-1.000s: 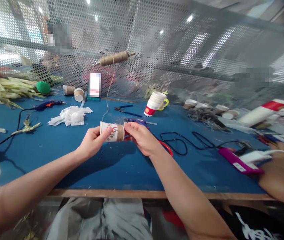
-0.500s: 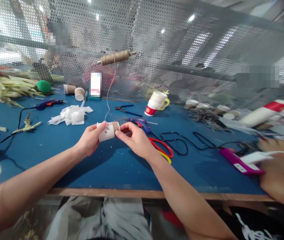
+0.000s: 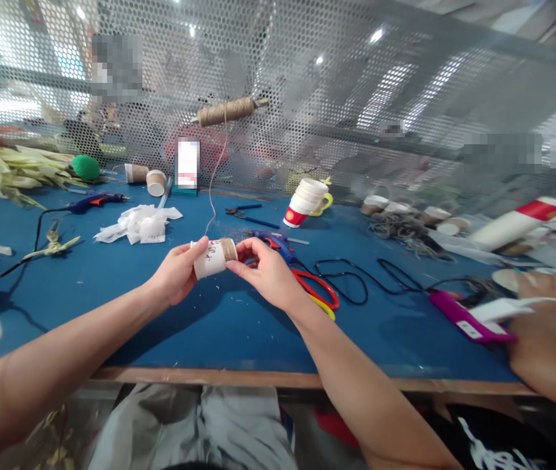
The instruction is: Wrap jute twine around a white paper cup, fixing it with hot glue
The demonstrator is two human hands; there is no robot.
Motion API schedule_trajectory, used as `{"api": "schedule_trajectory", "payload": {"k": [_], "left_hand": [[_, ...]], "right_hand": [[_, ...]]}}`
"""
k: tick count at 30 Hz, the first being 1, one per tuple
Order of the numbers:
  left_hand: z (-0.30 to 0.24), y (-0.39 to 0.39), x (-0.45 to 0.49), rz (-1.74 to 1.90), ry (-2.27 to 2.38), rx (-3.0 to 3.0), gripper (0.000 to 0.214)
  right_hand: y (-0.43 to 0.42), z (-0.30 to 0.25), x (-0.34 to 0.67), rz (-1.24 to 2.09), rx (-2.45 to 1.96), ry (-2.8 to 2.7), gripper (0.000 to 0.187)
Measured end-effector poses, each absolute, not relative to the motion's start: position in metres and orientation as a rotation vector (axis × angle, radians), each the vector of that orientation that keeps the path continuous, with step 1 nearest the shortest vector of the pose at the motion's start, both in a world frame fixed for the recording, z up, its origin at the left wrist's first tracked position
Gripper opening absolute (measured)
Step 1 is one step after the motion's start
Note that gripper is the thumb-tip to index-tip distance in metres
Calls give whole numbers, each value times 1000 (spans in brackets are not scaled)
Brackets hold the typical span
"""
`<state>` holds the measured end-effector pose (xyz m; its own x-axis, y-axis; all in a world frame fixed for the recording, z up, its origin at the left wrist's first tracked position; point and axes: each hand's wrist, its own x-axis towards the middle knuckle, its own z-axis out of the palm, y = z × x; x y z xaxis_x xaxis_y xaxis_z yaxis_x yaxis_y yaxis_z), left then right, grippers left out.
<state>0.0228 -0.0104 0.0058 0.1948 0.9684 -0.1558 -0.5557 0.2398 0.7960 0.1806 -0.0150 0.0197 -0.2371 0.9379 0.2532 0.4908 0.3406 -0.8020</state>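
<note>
A white paper cup lies on its side in the air above the table, its right end wrapped in brown twine. My left hand is closed around the cup's left end, thumb on top. At the wrapped end, my right hand pinches the cup's edge between thumb and fingers. A strand of twine runs from near my left thumb up to a twine spool on a stick at the mesh panel. Behind my right hand lies a blue glue gun.
Stacked paper cups, pliers and white crumpled material lie behind. Red-handled scissors are beside my right wrist. Another glue gun is left. A purple power strip and another person's hand are right.
The cup has turned slightly and shifted a little in my fingers; both hands keep their hold. The other person's hand at the right has moved and now has a pale round thing by it.
</note>
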Motion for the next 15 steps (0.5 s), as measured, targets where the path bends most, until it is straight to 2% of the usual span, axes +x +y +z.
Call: {"api": "schedule_trajectory", "payload": {"k": [3,8,15], "left_hand": [[7,-10,22,1168,778,647,22],[7,-8,21,1160,791,654,23],[6,-7,21,1190,777,676,22]], "right_hand": [[-12,22,185,858,-1200,-1788,20],[-11,25,192,820,-1196,-1631,18],[-14,28,193,790,-1167,-1597,37]]}}
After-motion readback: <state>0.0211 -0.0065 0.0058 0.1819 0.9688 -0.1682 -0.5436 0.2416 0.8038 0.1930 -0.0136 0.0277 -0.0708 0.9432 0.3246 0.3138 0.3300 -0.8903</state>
